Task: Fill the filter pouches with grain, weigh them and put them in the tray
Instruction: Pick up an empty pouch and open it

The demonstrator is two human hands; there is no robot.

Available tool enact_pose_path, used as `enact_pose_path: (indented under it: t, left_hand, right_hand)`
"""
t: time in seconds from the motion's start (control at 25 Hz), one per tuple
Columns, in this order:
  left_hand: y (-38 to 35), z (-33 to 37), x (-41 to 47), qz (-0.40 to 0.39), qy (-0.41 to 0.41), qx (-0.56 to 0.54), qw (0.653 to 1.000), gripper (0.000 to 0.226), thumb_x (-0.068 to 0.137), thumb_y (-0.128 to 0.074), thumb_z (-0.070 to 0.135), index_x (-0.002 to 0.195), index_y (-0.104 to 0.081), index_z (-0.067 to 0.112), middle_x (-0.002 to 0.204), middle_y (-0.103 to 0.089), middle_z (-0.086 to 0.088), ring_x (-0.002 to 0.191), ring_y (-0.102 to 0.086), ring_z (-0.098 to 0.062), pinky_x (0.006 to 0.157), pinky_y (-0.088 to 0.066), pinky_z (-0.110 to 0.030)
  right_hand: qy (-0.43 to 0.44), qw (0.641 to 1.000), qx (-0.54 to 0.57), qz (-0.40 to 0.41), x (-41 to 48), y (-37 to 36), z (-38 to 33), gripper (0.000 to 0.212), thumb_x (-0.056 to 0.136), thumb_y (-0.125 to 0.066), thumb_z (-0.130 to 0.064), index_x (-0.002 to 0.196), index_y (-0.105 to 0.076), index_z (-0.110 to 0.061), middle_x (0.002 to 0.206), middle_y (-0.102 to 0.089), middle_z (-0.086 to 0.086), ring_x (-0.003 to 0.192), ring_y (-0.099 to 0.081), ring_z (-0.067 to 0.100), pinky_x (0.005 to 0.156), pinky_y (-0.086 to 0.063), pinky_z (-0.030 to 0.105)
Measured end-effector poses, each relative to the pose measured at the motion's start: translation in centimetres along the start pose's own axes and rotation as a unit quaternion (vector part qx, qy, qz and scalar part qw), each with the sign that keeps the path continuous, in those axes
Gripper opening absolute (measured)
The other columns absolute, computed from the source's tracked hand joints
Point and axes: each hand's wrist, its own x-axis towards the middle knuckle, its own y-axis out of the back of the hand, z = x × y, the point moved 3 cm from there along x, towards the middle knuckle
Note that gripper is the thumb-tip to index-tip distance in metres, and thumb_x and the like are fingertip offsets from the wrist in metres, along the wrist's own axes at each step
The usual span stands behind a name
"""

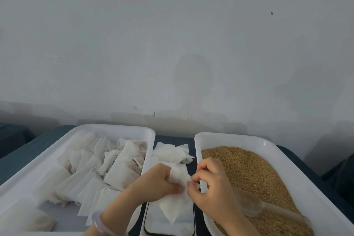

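**Q:** What were the hands doing?

**A:** Both held one white filter pouch [172, 209] low in the middle of the view. The left hand [162, 180] had its fingers curled round the pouch's upper edge. The right hand [212, 188] pinched the same edge with thumb and fingertips. The rest of the pouch hung down over a flat white scale [184, 226] with a dark rim. Whether the pouch touched the scale, I could not tell.

**Q:** Where was the grain?

**A:** Golden-brown grain [249, 168] filled a white tray on the right [229, 137]. A clear plastic scoop [254, 205] lay on it, just beside the right wrist.

**Q:** And the other pouches?

**A:** A second white tray on the left [115, 127] held many pouches [115, 170] lying in loose, overlapping rows. A small heap of spare pouches [170, 151] sat between the two trays, beyond the hands.

**Q:** Anything else?

**A:** A pale bracelet [97, 220] circled the left wrist. The trays stood on a dark blue table [28, 155] against a plain grey wall [172, 44].
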Motion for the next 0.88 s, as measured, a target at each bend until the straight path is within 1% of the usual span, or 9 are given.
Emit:
enact_pose_path:
  t: [0.16,0.32,0.4,0.48,0.56,0.64,0.76,0.84,0.88]
  left_hand:
    - [-0.4,0.0,-0.1,0.005,0.022,-0.006,1.0,0.012,0.073,-0.078,0.019,0.065,-0.069,0.016,0.06,-0.057,0.007,0.058,-0.05,-0.005,0.058,-0.041,-0.019]
    - [0.0,-0.2,-0.1,-0.012,0.025,-0.014,1.0,0.033,0.069,-0.083,0.025,0.086,-0.067,0.001,0.069,-0.054,0.0,0.064,-0.046,-0.013,0.061,-0.038,-0.026]
    - [0.0,-0.4,-0.1,-0.031,0.029,-0.029,0.999,0.028,0.07,-0.083,0.023,0.076,-0.062,0.004,0.066,-0.053,0.004,0.061,-0.046,-0.01,0.06,-0.039,-0.022]
    - [-0.1,-0.4,-0.2,-0.04,0.022,-0.023,0.999,0.029,0.071,-0.082,0.022,0.067,-0.055,0.012,0.058,-0.046,0.011,0.054,-0.04,-0.006,0.053,-0.034,-0.018]
    - [-0.2,-0.3,-0.4,-0.068,0.026,-0.027,0.997,0.034,0.067,-0.082,0.025,0.08,-0.06,0.003,0.065,-0.048,0.003,0.061,-0.042,-0.012,0.059,-0.035,-0.024]
    - [-0.1,-0.4,-0.5,-0.111,0.041,-0.018,0.993,0.057,0.057,-0.081,0.035,0.094,-0.06,-0.003,0.078,-0.052,-0.005,0.072,-0.047,-0.017,0.068,-0.037,-0.032]
    - [-0.4,-0.4,-0.7,-0.18,0.069,-0.07,0.979,0.068,0.049,-0.079,0.047,0.103,-0.061,0.009,0.089,-0.063,0.002,0.084,-0.059,-0.014,0.08,-0.046,-0.028]
    - [-1.4,-0.4,-0.7,-0.254,0.089,-0.187,0.945,0.084,0.053,-0.082,0.054,0.114,-0.057,0.002,0.099,-0.064,-0.005,0.092,-0.062,-0.019,0.085,-0.049,-0.029]
    - [-1.8,-0.3,-0.7,-0.283,0.09,-0.221,0.929,0.089,0.057,-0.081,0.058,0.117,-0.055,-0.002,0.102,-0.063,-0.01,0.092,-0.063,-0.022,0.086,-0.05,-0.031]
  right_hand:
    - [0.057,0.995,0.003,-0.077,0.0,-0.2,-0.4,0.01,0.071,-0.075,-0.026,0.071,-0.069,-0.018,0.075,-0.053,-0.014,0.082,-0.043,0.002,0.074,-0.04,0.014]
    - [-0.121,0.964,0.144,-0.189,0.1,-0.1,0.4,0.017,0.079,-0.071,-0.027,0.067,-0.061,-0.033,0.076,-0.059,-0.01,0.08,-0.055,0.003,0.075,-0.042,0.015]
    - [-0.171,0.936,0.173,-0.253,0.1,0.0,0.8,0.008,0.08,-0.069,-0.036,0.077,-0.065,-0.029,0.082,-0.065,-0.007,0.08,-0.06,0.002,0.077,-0.044,0.017]
    - [-0.171,0.932,0.151,-0.283,0.0,-0.1,1.0,0.017,0.08,-0.069,-0.041,0.081,-0.068,-0.023,0.082,-0.064,-0.008,0.079,-0.058,0.002,0.075,-0.045,0.018]
    - [-0.166,0.932,0.161,-0.278,0.0,-0.2,1.1,0.024,0.085,-0.066,-0.036,0.076,-0.064,-0.013,0.074,-0.056,-0.005,0.073,-0.052,0.005,0.074,-0.042,0.021]
    - [-0.166,0.927,0.185,-0.281,-0.4,-0.3,1.1,0.026,0.089,-0.061,-0.033,0.075,-0.06,-0.011,0.07,-0.05,-0.003,0.068,-0.046,0.008,0.068,-0.039,0.026]
    - [-0.161,0.929,0.191,-0.271,-0.7,-0.4,0.9,0.028,0.093,-0.056,-0.03,0.065,-0.058,-0.027,0.058,-0.043,-0.008,0.057,-0.038,0.006,0.056,-0.032,0.027]
    - [-0.143,0.924,0.198,-0.296,-0.8,-0.5,0.5,0.023,0.094,-0.054,-0.031,0.075,-0.066,-0.024,0.07,-0.058,-0.002,0.068,-0.052,0.008,0.062,-0.04,0.036]
    - [-0.136,0.917,0.203,-0.315,-0.9,-0.6,0.3,0.022,0.093,-0.054,-0.032,0.084,-0.069,-0.019,0.085,-0.066,-0.002,0.089,-0.059,0.006,0.075,-0.046,0.034]
